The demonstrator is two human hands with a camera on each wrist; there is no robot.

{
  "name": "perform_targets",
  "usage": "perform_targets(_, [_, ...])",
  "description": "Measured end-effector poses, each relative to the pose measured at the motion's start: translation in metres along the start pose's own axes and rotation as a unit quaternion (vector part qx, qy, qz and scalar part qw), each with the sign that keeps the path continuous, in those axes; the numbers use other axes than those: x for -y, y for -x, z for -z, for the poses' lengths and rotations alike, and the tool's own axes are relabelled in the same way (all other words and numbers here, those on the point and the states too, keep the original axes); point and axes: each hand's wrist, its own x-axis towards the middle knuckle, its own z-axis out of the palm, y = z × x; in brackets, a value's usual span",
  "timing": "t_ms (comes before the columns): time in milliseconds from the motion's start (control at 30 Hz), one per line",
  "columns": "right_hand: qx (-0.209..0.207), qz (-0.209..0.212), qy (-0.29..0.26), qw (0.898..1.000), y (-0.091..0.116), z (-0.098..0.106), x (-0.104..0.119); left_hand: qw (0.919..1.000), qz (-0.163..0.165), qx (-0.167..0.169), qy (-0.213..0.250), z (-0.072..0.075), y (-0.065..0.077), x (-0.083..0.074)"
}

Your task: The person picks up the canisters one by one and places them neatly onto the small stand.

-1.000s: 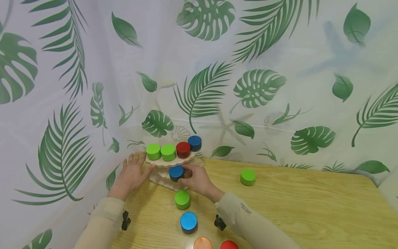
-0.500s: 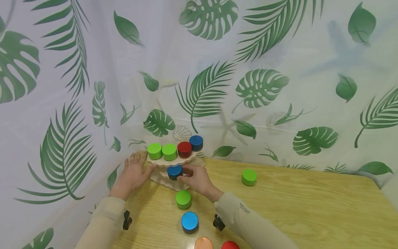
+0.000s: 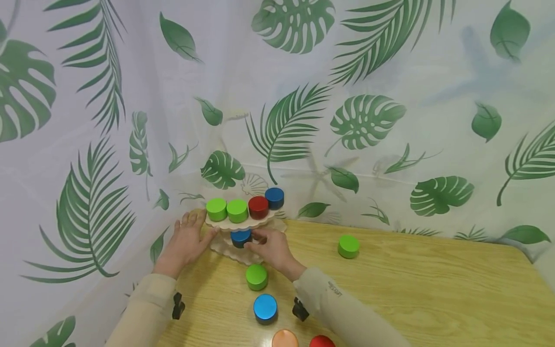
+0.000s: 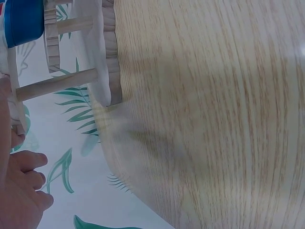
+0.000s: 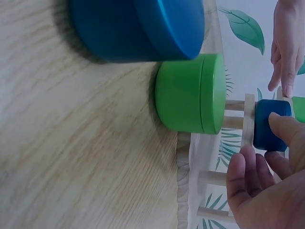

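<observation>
A small pale wooden tiered stand (image 3: 236,259) with scalloped shelves stands at the back left of the table. My right hand (image 3: 273,248) pinches a blue round lidded tin (image 3: 241,238) between thumb and fingers, at the middle shelf under the top one. In the right wrist view the thumb lies on the front of this tin (image 5: 271,125). My left hand (image 3: 186,243) holds the left end of the top shelf, with thumb at the front edge and forefinger at the side. Two green tins (image 3: 237,211), a red tin (image 3: 258,207) and another blue tin (image 3: 274,198) sit on the top shelf.
On the table before the stand are a green tin (image 3: 257,277), a blue tin (image 3: 265,308), an orange tin (image 3: 284,339) and a red tin (image 3: 322,341). Another green tin (image 3: 349,246) stands to the right. A leaf-printed curtain (image 3: 368,159) hangs behind.
My right hand has moved the blue tin slightly left and farther in under the top shelf. The left hand keeps its place on the stand.
</observation>
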Motion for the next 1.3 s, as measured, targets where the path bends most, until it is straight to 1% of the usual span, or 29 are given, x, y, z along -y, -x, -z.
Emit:
perform_targets(133, [-0.012,0.005,0.012,1.0,0.0,-0.005,0.0,1.0,-0.003,-0.002,-0.002,0.0,0.0,0.0])
perform_targets(267, [-0.03,0.013,0.042,0.999,0.001,-0.011,0.003,1.0,-0.004,-0.003,-0.002,-0.002,-0.001,0.0])
perform_targets(367, [-0.041,0.006,0.057,0.998,0.002,-0.012,0.008,1.0,-0.005,-0.004,-0.003,-0.002,-0.002,0.0])
perform_targets(533, [-0.054,-0.012,0.067,0.996,0.002,-0.014,0.012,1.0,-0.002,-0.001,-0.003,-0.001,-0.002,-0.001])
perform_targets(733, [-0.073,-0.019,0.076,0.994,0.0,-0.019,0.015,1.0,0.002,0.002,-0.002,0.0,-0.002,-0.002])
perform_targets(967, [-0.1,-0.019,0.102,0.99,-0.001,-0.023,0.016,1.0,0.002,0.002,-0.001,-0.001,-0.002,-0.002])
perform_targets(1067, [-0.102,-0.022,0.1,0.989,-0.001,-0.023,0.016,1.0,0.001,0.0,-0.002,-0.001,-0.002,-0.002])
perform_targets(1167, [-0.092,-0.031,0.089,0.991,-0.001,-0.022,0.015,1.0,0.0,-0.003,-0.002,-0.001,-0.002,-0.002])
perform_targets(1300, [-0.074,-0.026,0.063,0.995,0.001,-0.017,0.011,1.0,0.001,-0.004,-0.001,-0.001,-0.001,0.0])
